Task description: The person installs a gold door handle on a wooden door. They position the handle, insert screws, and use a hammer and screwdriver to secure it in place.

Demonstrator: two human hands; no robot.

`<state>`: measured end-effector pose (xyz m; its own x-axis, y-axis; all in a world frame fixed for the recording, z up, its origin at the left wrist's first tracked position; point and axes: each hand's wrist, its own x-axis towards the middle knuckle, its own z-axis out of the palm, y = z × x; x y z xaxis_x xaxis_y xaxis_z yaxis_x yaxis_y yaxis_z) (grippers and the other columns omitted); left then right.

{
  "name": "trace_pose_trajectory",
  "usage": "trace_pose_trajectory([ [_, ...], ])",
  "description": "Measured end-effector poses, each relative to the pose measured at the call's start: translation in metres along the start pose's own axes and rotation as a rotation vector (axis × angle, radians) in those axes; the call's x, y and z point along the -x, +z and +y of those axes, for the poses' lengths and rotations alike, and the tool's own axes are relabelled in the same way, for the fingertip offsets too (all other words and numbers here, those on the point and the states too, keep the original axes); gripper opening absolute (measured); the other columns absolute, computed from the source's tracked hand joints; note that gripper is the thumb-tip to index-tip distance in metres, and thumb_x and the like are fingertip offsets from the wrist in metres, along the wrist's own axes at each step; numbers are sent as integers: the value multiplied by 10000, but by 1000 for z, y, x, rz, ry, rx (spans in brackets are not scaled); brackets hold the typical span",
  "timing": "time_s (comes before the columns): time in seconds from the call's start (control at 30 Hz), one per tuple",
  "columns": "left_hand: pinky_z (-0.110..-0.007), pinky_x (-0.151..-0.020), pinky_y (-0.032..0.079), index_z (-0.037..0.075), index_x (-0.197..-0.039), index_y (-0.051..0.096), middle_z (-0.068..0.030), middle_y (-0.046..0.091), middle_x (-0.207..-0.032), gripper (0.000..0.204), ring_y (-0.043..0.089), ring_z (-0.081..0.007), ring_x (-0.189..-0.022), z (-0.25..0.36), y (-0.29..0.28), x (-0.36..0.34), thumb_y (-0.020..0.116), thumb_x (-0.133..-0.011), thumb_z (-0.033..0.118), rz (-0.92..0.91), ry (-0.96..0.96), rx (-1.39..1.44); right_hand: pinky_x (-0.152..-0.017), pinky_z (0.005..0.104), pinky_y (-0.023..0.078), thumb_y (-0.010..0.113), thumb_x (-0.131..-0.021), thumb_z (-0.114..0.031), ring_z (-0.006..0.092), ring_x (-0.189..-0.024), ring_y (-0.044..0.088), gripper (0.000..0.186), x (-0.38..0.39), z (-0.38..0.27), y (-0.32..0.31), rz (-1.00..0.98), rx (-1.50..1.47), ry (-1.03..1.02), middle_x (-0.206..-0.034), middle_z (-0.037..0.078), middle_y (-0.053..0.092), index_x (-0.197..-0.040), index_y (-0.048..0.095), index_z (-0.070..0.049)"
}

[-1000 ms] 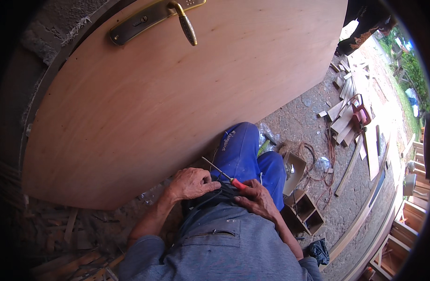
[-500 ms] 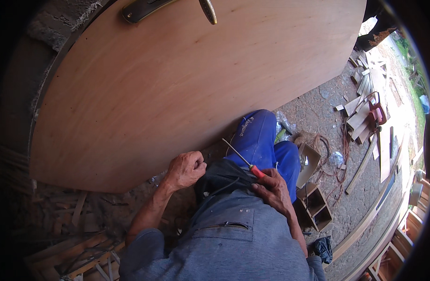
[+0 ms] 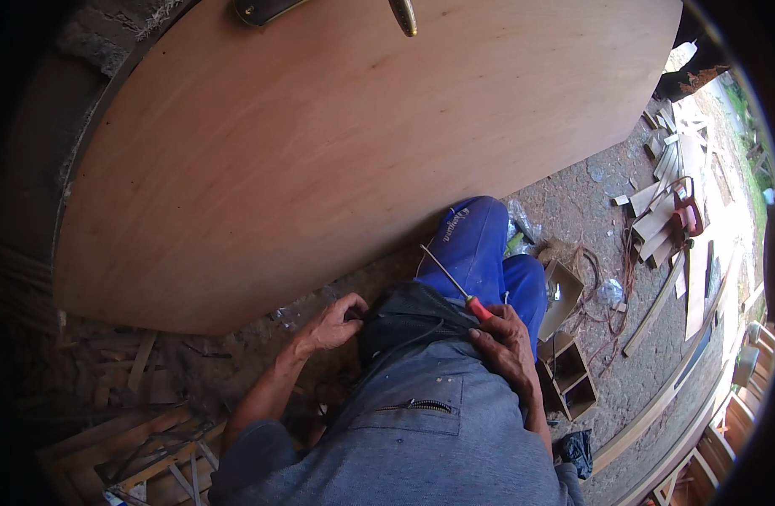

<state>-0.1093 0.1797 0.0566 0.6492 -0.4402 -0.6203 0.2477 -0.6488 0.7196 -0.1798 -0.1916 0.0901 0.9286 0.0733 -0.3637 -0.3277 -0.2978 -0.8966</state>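
Observation:
A screwdriver (image 3: 446, 271) with a red handle and a thin metal shaft is in my right hand (image 3: 510, 341), its tip pointing up and left over my blue trousers (image 3: 476, 240). That hand rests against my right side, fingers wrapped round the handle. My left hand (image 3: 335, 322) is at the left edge of a black cloth (image 3: 400, 316) bunched at my waist, its fingers curled in toward the thumb. Whatever those fingers hold, if anything, is too small or hidden. Ahead of me stands a large wooden door panel (image 3: 320, 169) with a dark lever handle (image 3: 265, 10) at its top.
An open wooden box with compartments (image 3: 566, 371) sits on the floor by my right leg, near a black plastic bag (image 3: 575, 451). Cords (image 3: 602, 337), wood offcuts (image 3: 653, 223) and a red power tool (image 3: 687, 215) lie farther right. More scrap wood (image 3: 143, 371) is at the left.
My left hand has loosened its tight curl slightly and stays by the black cloth. The screwdriver remains in my right hand. The whole view has shifted a little.

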Motion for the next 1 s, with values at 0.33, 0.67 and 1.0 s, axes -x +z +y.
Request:
trace_pose_trajectory([
  [0.33,-417,-1266,226,38,-1633,268,-203,299,-1679,816,255,-307,-1567,3,35,-10,642,-1013,414,10,342,224,-1003,465,507,834,-822,-201,382,-1198,606,268,-12,-39,8,-14,293,-226,-1306,209,602,-1044,771,-66],
  [0.67,-434,-1217,328,34,-1580,391,-274,462,-1560,767,422,-384,-1474,35,39,-9,520,-1047,569,179,136,97,-985,431,510,803,-848,-96,346,-1176,612,176,-1,-6,-1,-129,137,-183,-1320,182,584,-1023,792,-116],
  [1.0,-426,-1242,275,55,-1609,340,-220,371,-1639,776,331,-341,-1531,49,28,-13,470,-1061,589,101,63,74,-992,461,511,773,-905,-247,381,-1181,611,247,-9,-9,2,-14,182,-117,-1315,210,576,-1091,765,-85],
])
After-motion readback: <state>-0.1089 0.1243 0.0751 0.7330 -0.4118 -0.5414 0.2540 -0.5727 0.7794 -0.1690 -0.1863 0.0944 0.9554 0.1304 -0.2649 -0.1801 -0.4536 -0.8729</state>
